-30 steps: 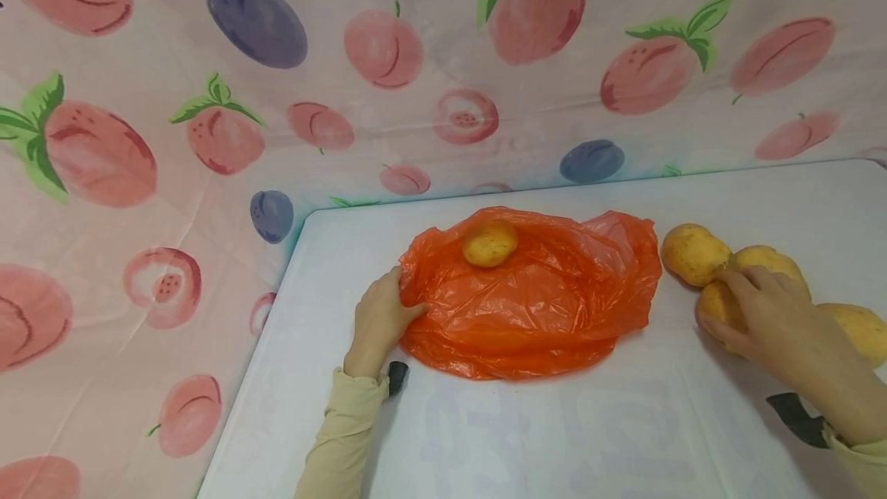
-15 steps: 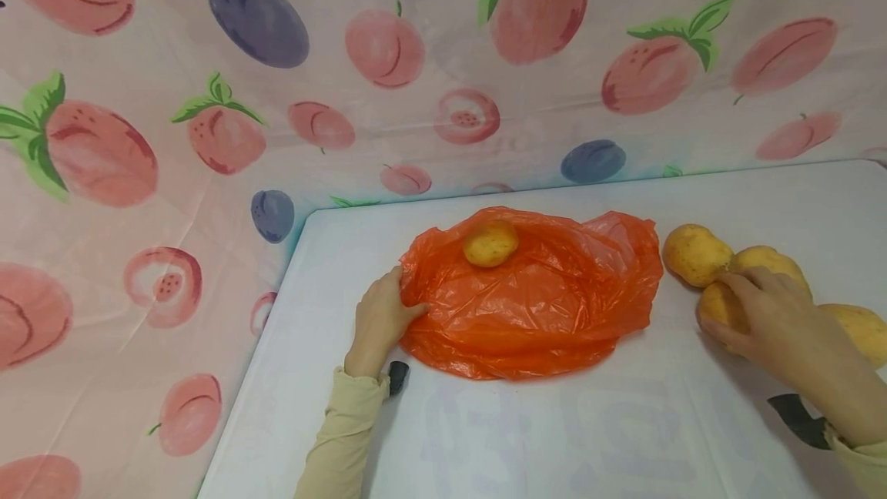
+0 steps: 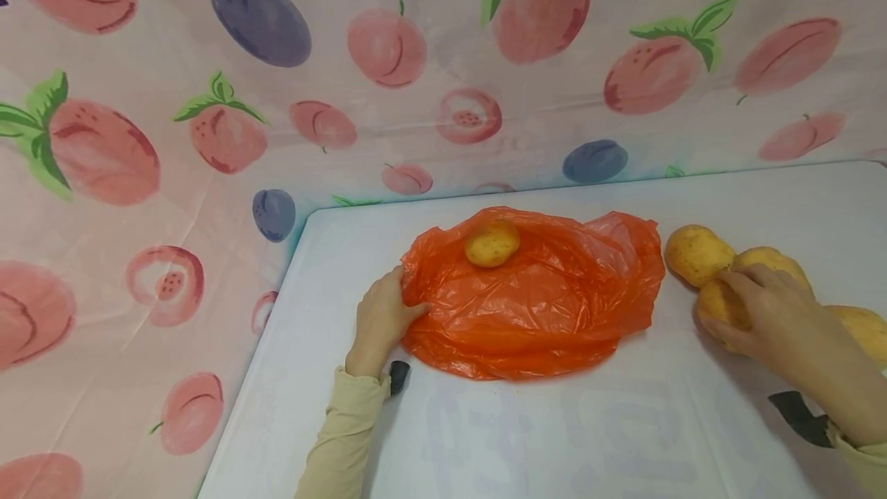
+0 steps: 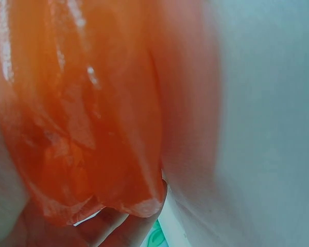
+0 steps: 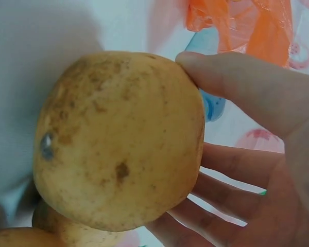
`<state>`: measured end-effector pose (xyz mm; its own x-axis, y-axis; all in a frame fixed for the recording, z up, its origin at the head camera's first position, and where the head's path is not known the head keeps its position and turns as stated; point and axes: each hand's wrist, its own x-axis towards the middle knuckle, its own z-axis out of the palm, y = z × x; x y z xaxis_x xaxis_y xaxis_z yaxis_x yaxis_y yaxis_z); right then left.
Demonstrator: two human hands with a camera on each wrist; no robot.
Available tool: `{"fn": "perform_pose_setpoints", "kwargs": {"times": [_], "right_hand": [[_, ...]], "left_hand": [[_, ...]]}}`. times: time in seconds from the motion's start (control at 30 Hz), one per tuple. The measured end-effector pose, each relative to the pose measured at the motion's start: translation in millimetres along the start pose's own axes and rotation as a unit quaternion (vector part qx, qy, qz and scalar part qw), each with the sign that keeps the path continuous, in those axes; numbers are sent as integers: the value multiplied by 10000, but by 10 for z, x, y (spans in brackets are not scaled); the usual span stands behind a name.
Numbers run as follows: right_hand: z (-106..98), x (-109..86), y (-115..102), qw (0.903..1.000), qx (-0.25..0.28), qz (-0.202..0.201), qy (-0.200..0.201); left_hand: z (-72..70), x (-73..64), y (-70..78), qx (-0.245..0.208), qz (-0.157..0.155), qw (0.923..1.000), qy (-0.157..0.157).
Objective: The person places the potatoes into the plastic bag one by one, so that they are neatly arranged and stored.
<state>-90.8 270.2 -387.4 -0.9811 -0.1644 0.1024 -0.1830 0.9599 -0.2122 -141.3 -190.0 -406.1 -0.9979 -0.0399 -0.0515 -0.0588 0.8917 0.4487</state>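
An orange plastic bag [image 3: 520, 299] lies spread on the table, its mouth gaping, with one potato [image 3: 493, 243] inside near the far edge. My left hand [image 3: 379, 322] holds the bag's left edge, thumb over the rim and fingers behind the film; the left wrist view is mostly filled by the bag [image 4: 87, 118]. On the right, my right hand [image 3: 779, 322] grips a potato [image 3: 721, 310] between thumb and fingers. In the right wrist view this potato [image 5: 118, 139] shows brown specks and a dark spot, with the thumb on its upper side and the fingers behind.
Around my right hand lie more potatoes: one at the left [image 3: 698, 254], one behind [image 3: 772, 264], and one near the right edge [image 3: 862, 333]. The white table [image 3: 554, 437] meets a fruit-patterned cloth [image 3: 409, 129] at its back and left side.
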Motion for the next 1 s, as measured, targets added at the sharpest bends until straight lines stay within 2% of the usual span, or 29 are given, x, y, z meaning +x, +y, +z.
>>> {"fn": "perform_pose_setpoints", "kwargs": {"times": [0.2,0.3,0.5,0.77,0.87,1.0], "right_hand": [[-19,15,-24,9984,114,-285,485],[-40,23,-49,9976,151,-325,594],[-107,43,-115,9983,125,-232,521],[-201,75,-166,9943,193,-607,859],[-235,92,-194,9939,210,-587,908],[-278,114,-228,9962,202,-429,737]], "left_hand": [[0,-5,8,10,-5,10000,-29],[0,-6,8,15,7,10000,-23],[2,1,6,-12,22,10000,-6],[3,-1,8,3,36,10000,-11],[2,2,6,32,46,10000,8],[6,2,-4,42,52,10000,30]]}}
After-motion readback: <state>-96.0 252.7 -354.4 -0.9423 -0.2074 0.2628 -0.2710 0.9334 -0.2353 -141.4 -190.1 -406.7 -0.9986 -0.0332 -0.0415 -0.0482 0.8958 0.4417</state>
